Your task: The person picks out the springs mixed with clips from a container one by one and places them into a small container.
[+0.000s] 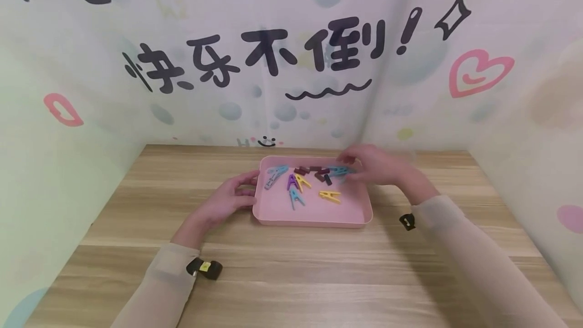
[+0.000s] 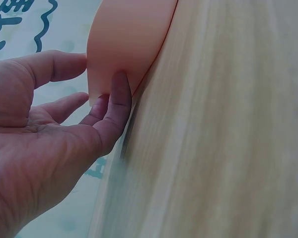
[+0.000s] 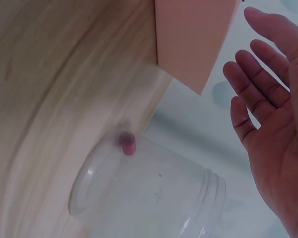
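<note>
A pink tray point(image 1: 278, 209) holds yellow clothespins point(image 1: 330, 196), blue ones point(image 1: 296, 198), a purple one point(image 1: 292, 182) and several small dark red pieces point(image 1: 320, 176). My left hand point(image 1: 227, 199) touches the tray's left end; in the left wrist view the left hand point(image 2: 54, 114) has its fingertips against the pink wall point(image 2: 129, 39). Over the tray's back right corner is my right hand point(image 1: 375, 166), beside a blue clothespin point(image 1: 338, 170) that it partly hides. The right wrist view shows the right hand point(image 3: 278, 104) with loosely extended fingers and nothing visibly held.
A clear jar point(image 3: 154, 188) with a small dark red piece point(image 3: 128, 144) seen at it stands near the tray's end point(image 3: 188, 44) in the right wrist view. The wooden table point(image 1: 291, 272) meets a patterned wall cloth point(image 1: 205, 115) behind the tray.
</note>
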Motion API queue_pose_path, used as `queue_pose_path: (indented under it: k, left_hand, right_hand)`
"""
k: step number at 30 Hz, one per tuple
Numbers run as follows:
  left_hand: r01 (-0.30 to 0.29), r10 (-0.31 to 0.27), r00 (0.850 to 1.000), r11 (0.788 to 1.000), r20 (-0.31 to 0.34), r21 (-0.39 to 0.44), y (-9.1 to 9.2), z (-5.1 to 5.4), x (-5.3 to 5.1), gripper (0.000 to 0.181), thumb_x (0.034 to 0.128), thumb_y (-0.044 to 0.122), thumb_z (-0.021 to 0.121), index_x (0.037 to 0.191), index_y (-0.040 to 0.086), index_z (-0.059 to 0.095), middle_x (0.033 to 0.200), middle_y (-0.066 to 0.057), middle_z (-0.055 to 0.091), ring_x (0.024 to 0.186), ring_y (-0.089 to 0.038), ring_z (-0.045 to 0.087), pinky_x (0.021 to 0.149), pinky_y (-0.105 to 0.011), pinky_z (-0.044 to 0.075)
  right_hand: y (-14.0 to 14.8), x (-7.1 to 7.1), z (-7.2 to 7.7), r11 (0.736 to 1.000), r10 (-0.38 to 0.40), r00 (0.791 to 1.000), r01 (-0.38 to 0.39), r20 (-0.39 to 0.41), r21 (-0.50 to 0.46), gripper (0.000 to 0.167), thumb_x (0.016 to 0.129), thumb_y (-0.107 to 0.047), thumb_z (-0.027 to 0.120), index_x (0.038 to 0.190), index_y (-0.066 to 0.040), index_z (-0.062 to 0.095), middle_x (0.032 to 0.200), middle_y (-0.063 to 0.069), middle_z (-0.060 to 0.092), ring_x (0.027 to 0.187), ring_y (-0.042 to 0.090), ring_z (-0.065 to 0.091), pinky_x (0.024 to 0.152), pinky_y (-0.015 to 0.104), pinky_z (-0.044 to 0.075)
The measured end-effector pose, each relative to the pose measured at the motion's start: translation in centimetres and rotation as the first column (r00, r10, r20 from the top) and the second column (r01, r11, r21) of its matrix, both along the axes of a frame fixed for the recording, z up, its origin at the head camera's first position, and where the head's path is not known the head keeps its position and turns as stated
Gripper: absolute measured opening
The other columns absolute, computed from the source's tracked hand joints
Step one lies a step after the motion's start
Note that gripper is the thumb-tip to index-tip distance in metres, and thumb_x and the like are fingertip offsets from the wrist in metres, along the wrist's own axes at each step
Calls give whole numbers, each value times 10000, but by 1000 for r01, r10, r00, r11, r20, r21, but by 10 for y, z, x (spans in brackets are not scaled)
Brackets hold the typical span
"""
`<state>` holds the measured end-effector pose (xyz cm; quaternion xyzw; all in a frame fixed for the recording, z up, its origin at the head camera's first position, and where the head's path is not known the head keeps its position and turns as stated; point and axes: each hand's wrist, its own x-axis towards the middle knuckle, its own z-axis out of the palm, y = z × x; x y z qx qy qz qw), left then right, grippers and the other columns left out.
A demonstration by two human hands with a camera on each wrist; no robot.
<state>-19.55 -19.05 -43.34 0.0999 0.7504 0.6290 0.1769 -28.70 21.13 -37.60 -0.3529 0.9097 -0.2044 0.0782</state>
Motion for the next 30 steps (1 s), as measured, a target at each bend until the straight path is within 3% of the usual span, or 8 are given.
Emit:
queue_pose_path:
  k: [9,17,23,30]
  left_hand:
    - [5,-5,1000,1000,-10,-10,0,-1,0,748,987,-73,623,1659,30,312,1541,-233,440,1290,-409,583,997,-397,597]
    - [10,-10,1000,1000,-16,-13,1,1,0,748,986,-69,624,1658,19,306,1537,-238,443,1289,-412,584,996,-399,597]
    - [15,-15,1000,1000,-14,-11,1,2,1,742,994,-66,616,1660,22,301,1538,-239,437,1303,-415,574,1008,-407,592]
    - [23,-23,1000,1000,-20,-4,0,3,1,738,995,-68,611,1658,10,296,1543,-254,431,1304,-424,568,1011,-406,590]
  right_hand:
    - [-14,-3,-10,995,-3,1000,4,-14,95,425,937,-249,817,1311,-73,716,1207,58,715,1062,265,656,964,456,561]
    - [-25,-4,-19,998,39,999,-39,-9,57,407,896,-213,818,1274,-81,742,1168,55,715,1027,253,648,954,445,554]
    - [-31,-9,-25,991,78,997,-76,-21,106,418,877,-257,832,1271,-143,753,1170,9,709,1042,225,648,971,412,545]
    - [-38,-11,-29,984,86,996,-80,-33,159,316,894,-259,821,1185,-159,747,1101,0,680,975,228,613,892,371,533]
